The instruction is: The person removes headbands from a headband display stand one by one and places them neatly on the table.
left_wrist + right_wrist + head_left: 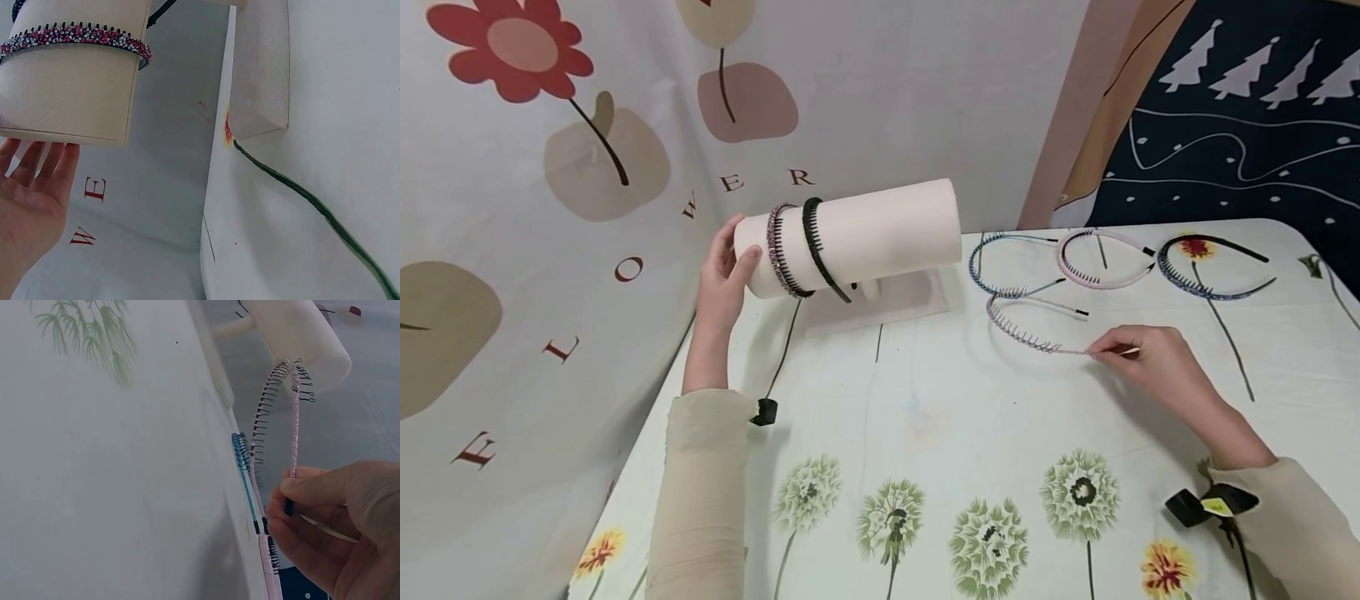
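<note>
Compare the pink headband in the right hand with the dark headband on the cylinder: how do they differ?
The pink headband is pale and sparkly, while the dark headband looks nearly black. The right hand pinches the pink headband near one end; the dark headband sits over the cylinder. Both are curved and have rows of teeth.

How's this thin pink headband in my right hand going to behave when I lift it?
The headband is probably light, being a slender open hoop. It seems fairly stiff, since it holds an arch while the right hand pinches one end. Its jutting teeth might snag.
</note>
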{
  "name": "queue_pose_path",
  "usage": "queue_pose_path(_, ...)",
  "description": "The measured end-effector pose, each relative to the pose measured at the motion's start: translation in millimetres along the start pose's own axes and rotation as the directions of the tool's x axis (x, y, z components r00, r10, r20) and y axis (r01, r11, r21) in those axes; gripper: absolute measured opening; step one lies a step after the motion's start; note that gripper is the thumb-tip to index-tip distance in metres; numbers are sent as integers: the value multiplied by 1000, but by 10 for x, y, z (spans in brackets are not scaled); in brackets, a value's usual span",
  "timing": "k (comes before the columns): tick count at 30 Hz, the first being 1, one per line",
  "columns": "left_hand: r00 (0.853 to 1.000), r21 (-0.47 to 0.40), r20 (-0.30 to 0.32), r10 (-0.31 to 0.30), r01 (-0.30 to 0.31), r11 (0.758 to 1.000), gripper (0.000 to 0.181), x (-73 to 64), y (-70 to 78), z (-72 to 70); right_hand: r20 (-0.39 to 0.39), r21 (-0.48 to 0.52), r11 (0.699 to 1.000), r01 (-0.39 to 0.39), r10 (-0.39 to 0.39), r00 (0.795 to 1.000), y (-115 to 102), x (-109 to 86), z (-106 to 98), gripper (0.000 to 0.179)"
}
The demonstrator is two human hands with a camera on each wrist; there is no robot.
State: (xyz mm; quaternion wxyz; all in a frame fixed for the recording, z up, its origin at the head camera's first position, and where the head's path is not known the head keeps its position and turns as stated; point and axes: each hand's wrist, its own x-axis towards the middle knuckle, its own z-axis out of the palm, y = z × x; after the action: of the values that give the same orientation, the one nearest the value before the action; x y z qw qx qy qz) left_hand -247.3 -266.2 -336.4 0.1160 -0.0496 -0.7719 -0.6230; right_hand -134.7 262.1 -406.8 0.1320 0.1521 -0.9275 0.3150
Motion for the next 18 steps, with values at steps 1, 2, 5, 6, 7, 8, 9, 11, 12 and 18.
queue_pose_path(1, 1000, 1, -1, 0, 0, 1000, 63, -1, 1, 0, 2, -4, 1000, 4, -4, 1000, 13, -4, -1, 16)
queue_pose_path(2, 1000, 3, -2, 0, 0, 1000, 63, -1, 2, 0, 5, -10, 1000, 5, -5, 1000, 27, -8, -1, 16)
queue_pose_path(5, 1000, 0, -1, 1, -1, 1000, 62, 0, 4, 2, 14, -35, 999, -1, 1, 1000, 62, -21, -3, 17)
queue_pose_path(6, 1000, 1, -1, 1, -1, 1000, 62, -1, 7, 4, 19, -43, 999, -3, 4, 1000, 75, -24, -1, 17)
queue_pose_path(7, 1000, 2, 0, 1, -1, 1000, 62, -3, 13, 5, 23, -50, 999, -7, 8, 1000, 86, -27, -1, 17)
queue_pose_path(8, 1000, 3, 0, 0, 0, 1000, 62, -7, 23, 7, 27, -56, 998, -12, 14, 1000, 92, -29, -2, 17)
queue_pose_path(9, 1000, 1, 1, -1, 1, 1000, 62, -16, 39, 12, 32, -62, 998, -15, 17, 999, 99, -31, -3, 17)
queue_pose_path(11, 1000, 2, 3, -4, 4, 1000, 62, -41, 90, 23, 35, -70, 997, -20, 23, 999, 108, -31, -2, 18)
queue_pose_path(12, 1000, 1, 4, -6, 6, 1000, 62, -60, 122, 32, 36, -74, 997, -20, 23, 999, 110, -29, -1, 18)
queue_pose_path(18, 1000, -20, 12, -2, 3, 1000, 62, -131, 247, 73, 32, -99, 995, -15, 18, 999, 124, -16, 15, 16)
